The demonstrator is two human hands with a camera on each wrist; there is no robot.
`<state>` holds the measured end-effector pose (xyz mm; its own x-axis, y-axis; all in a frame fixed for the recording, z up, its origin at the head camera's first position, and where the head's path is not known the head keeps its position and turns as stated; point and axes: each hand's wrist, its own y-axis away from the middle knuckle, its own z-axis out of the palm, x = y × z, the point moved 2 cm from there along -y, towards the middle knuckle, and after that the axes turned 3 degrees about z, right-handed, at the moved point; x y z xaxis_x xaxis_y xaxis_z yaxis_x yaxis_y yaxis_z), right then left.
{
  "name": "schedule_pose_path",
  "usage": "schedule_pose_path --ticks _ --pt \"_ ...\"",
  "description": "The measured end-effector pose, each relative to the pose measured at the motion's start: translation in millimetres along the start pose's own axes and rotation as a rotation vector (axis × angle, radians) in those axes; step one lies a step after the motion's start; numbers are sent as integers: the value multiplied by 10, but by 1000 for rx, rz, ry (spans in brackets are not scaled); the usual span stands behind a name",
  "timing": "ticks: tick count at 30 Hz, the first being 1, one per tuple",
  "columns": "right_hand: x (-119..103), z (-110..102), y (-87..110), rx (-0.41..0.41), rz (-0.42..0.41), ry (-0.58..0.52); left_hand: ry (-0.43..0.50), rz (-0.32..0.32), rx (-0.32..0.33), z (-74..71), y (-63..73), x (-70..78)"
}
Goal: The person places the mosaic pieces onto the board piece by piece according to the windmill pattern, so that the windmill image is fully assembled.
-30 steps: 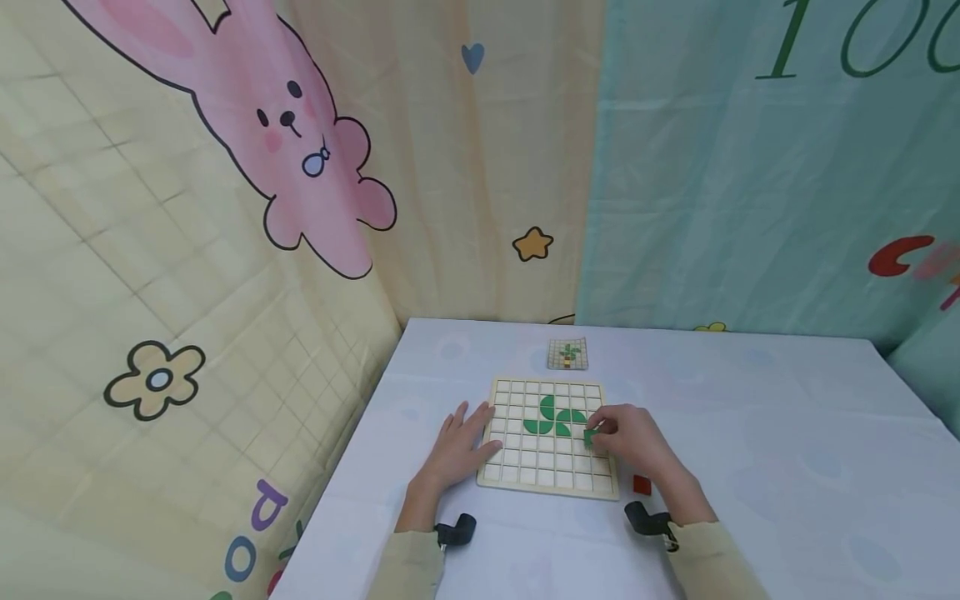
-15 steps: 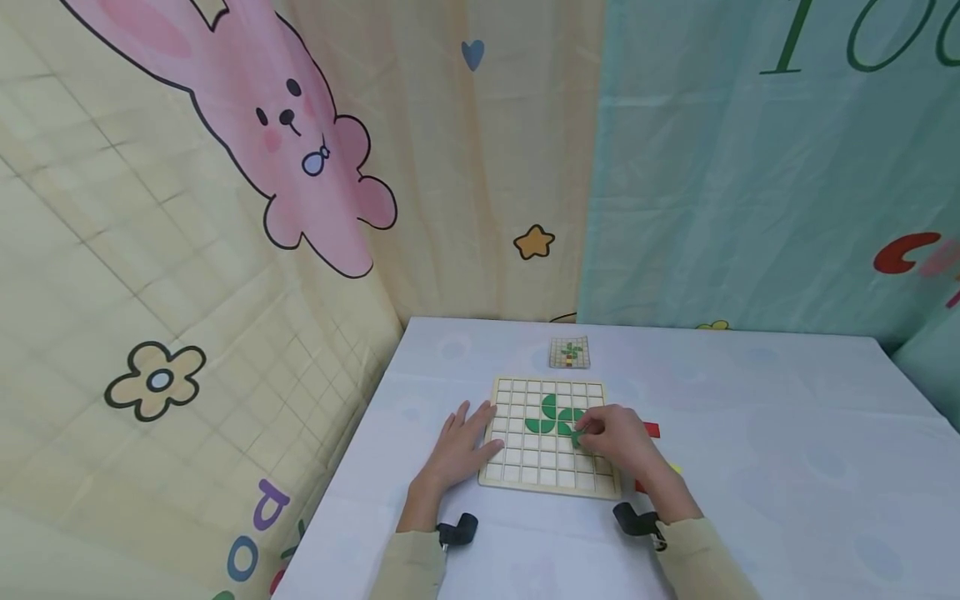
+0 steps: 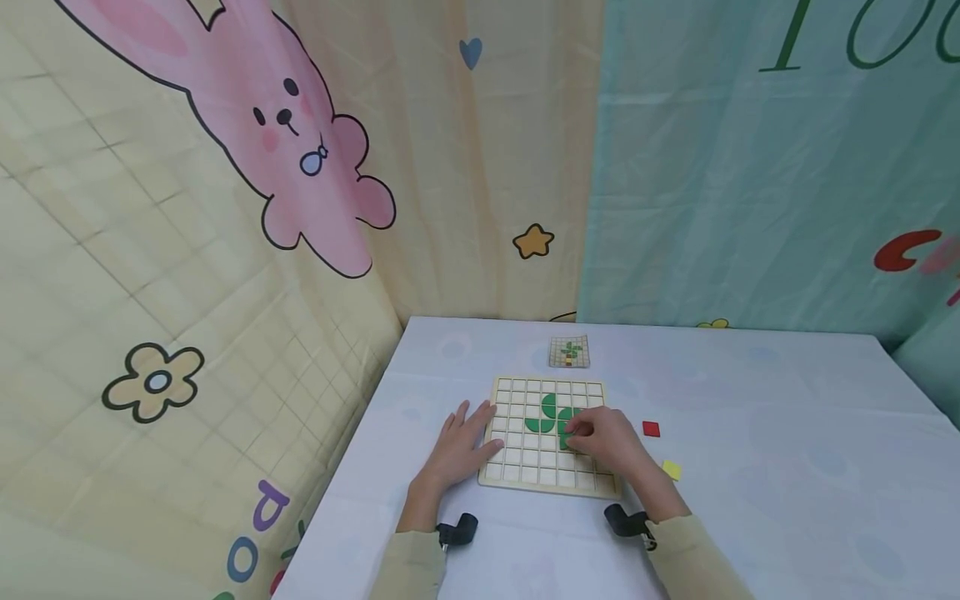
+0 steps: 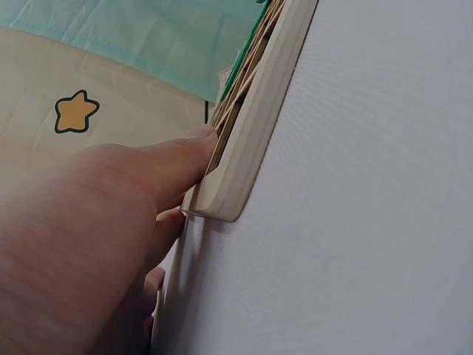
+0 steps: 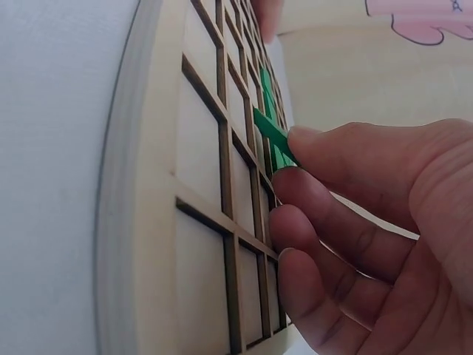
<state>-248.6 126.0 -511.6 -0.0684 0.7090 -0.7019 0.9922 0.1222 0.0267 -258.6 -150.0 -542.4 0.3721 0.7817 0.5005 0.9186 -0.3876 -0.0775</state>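
A wooden grid board [image 3: 517, 467] lies on the table with rounded green pieces [image 3: 540, 426] set in several of its cells. My left hand [image 3: 459, 446] rests at the board's left edge, fingers spread; in the left wrist view its thumb [image 4: 181, 159] touches the frame. Over the board's middle right, my right hand [image 3: 611, 437] pinches a green tile [image 5: 272, 132] between thumb and index finger. The tile is tilted against the grid in the right wrist view, just below the set pieces. My fingers hide part of it and some nearby cells.
Behind the board lies a small pattern card [image 3: 569, 352] with a green, red and yellow design. To the right of the board are a red square tile [image 3: 651, 428] and a yellow tile [image 3: 671, 471], close to my right forearm. Printed curtains hang behind the table.
My right hand has moved left across the board with the green tile. The red tile and yellow tile beside the board have come into view; another red tile is now hidden. My left hand stays.
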Motion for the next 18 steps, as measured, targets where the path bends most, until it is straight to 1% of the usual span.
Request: schedule_pose_path --ticks 5,11,18 --pt "0 24 5 3 -9 4 -10 9 5 1 -3 -7" --pt "3 29 15 4 -17 4 0 17 9 -2 3 -1" --pt "-28 -28 44 -7 -3 15 -10 7 7 6 -5 -11"
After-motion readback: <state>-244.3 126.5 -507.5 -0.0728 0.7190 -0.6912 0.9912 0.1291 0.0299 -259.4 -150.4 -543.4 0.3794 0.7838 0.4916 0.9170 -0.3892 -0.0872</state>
